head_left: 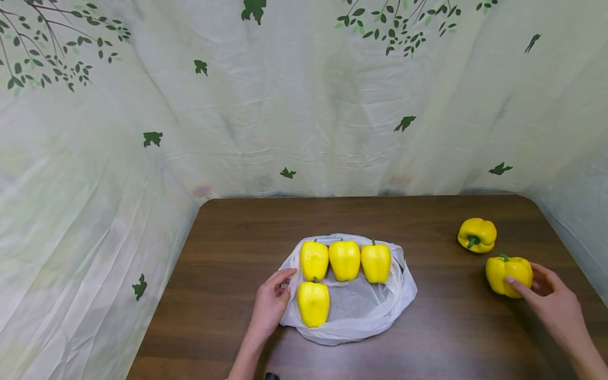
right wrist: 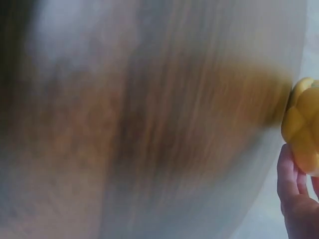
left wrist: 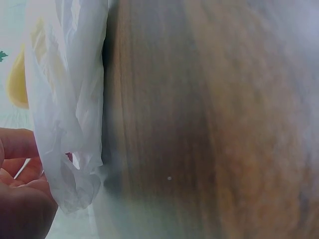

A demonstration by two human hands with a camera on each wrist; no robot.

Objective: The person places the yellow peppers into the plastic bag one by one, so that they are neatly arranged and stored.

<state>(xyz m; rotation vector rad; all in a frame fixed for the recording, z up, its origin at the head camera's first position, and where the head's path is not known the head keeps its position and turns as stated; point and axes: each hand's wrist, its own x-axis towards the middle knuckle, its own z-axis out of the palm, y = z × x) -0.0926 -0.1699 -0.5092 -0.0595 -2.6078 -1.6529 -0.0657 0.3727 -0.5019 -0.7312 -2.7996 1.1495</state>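
A white plastic bag (head_left: pixel 351 335) lies with its mouth spread wide on the brown table. Inside it, three yellow bell peppers (head_left: pixel 344 260) stand in a row at the back and another bell pepper (head_left: pixel 313 304) sits at the front left. My left hand (head_left: pixel 273 301) holds the bag's left rim; in the left wrist view the fingers (left wrist: pixel 20 143) go partly behind the plastic (left wrist: pixel 75 109). At the right, my right hand (head_left: pixel 553 298) grips a yellow bell pepper (head_left: pixel 508 274) between thumb and fingers, its stem upward. The right wrist view shows this pepper (right wrist: pixel 304 124) at its edge.
Behind the gripped pepper, one more yellow bell pepper (head_left: pixel 477 235) lies on its side, stem toward me. A small black object (head_left: pixel 271 376) shows at the table's near edge. Leaf-printed pale cloth (head_left: pixel 304 105) hangs behind and beside the wooden table (head_left: pixel 237 227).
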